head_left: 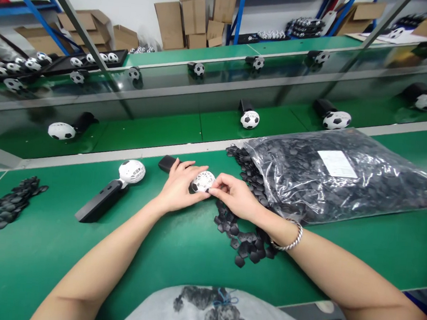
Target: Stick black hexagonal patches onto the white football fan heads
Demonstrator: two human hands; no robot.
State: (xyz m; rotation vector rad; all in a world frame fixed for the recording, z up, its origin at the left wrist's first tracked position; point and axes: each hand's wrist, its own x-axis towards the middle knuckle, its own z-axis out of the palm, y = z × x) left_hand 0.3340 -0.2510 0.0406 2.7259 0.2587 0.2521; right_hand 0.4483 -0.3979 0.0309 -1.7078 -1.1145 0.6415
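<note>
My left hand (182, 184) is closed round the side of a small white toy soccer ball (203, 180) with an openwork shell and a few black patches. A black block (167, 163), apparently attached to that ball, sticks out past my left fingers. My right hand (231, 193) pinches at the ball's right side; whatever lies between its thumb and finger is hidden. Loose black pentagon pieces (247, 244) lie beside and under my right wrist. Left of my hands, a second openwork ball (132, 172) is joined to a black handle-like block (100, 201).
A clear plastic bag (345, 180) full of black pieces lies at the right, spilling some out. Another pile of black pieces (4, 207) sits at far left. Beyond a metal rail, soccer balls with black blocks (249, 119) rest on a green belt (156, 133). Cardboard boxes (193, 15) stand behind.
</note>
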